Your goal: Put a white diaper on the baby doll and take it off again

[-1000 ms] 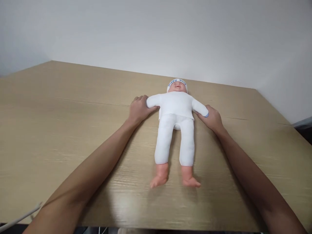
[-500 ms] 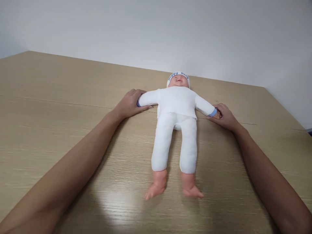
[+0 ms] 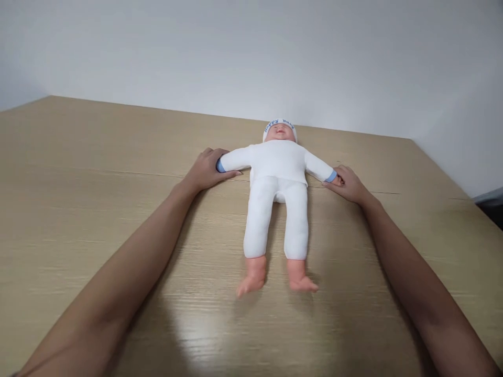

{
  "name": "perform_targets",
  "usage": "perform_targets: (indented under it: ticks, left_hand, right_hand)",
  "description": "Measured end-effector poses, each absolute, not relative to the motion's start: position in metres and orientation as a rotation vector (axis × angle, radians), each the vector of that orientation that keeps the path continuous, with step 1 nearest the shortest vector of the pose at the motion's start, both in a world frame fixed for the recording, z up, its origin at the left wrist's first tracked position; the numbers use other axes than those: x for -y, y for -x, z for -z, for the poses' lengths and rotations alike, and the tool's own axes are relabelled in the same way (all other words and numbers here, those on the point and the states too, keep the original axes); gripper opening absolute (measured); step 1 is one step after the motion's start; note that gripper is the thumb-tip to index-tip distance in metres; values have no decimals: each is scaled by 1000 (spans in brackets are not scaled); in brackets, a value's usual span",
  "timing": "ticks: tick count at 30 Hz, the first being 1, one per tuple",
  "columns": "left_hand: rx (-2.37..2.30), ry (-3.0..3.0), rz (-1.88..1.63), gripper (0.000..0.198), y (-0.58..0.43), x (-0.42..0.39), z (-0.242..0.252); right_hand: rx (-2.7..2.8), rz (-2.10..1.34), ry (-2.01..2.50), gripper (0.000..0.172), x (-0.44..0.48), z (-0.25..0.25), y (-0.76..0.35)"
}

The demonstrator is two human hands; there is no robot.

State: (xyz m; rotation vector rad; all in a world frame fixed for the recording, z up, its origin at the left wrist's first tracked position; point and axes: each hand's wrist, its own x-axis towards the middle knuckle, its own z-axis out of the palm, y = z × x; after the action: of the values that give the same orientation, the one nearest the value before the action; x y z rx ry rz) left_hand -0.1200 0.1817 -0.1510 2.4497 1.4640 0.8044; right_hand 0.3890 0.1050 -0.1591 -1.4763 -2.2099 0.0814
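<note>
A baby doll (image 3: pixel 278 162) in a white top, white trousers and a white cap (image 3: pixel 280 123) with blue lettering lies on its back on the wooden table (image 3: pixel 98 209). Its head points away from me and its bare feet towards me. Both its arms are spread out to the sides. My left hand (image 3: pixel 207 170) is closed round the doll's arm at the blue cuff on the left, hiding the doll's hand there. On the right, my right hand (image 3: pixel 348 183) grips the doll's other hand just past its blue cuff (image 3: pixel 331 176).
A pale wall (image 3: pixel 236 57) rises behind the table's far edge. Beyond the table's right edge there is a dark thing (image 3: pixel 493 207) that I cannot make out. Light reflects off the tabletop in front of the doll.
The view has shifted a little, so the doll and my hands appear slightly smaller and further left. Both hands keep their hold on the doll.
</note>
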Motion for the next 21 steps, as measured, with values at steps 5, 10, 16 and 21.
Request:
perform_targets:
  ticks: [5,10,16,21]
  left_hand:
    - [-1534,-2375,-850,91,120,-159,151]
    - [-1676,-2321,-841,75,126,-135,156]
    - [-1808,-2237,-886,55,120,-94,145]
    - [-1696,-2239,-1159,47,100,-5,126]
  right_hand:
    - [2067,86,1674,70,-95,174,-386]
    - [1895,128,1737,72,-66,182,-372]
    - [1669,154,1817,70,-11,168,-330]
    - [1656,182,1649,61,86,155,-279]
